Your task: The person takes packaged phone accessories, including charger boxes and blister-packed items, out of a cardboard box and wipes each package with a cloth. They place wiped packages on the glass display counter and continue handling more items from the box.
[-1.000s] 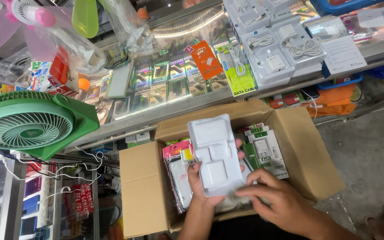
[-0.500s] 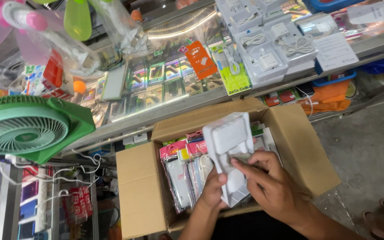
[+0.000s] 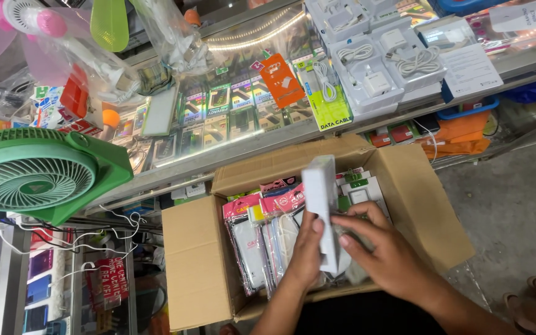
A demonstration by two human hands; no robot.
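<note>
Over an open cardboard box (image 3: pixel 200 267), both my hands hold a white plastic blister tray (image 3: pixel 321 198) turned on edge and upright. My left hand (image 3: pixel 308 245) grips its lower left side. My right hand (image 3: pixel 383 245) presses against its right side, fingers spread. Inside the box stand several flat clear packets with pink header cards (image 3: pixel 262 239) on the left and green-and-white packets (image 3: pixel 361 186) on the right.
A green fan (image 3: pixel 38 174) sits at the left with white cables below it. A glass display counter (image 3: pixel 231 118) behind the box holds boxed goods; white charger and cable packs (image 3: pixel 379 62) lie on top. Grey concrete floor (image 3: pixel 516 205) is at right.
The white tray has turned from flat, face up, to standing on edge, and it sits lower in the box. My right hand has moved up onto its side.
</note>
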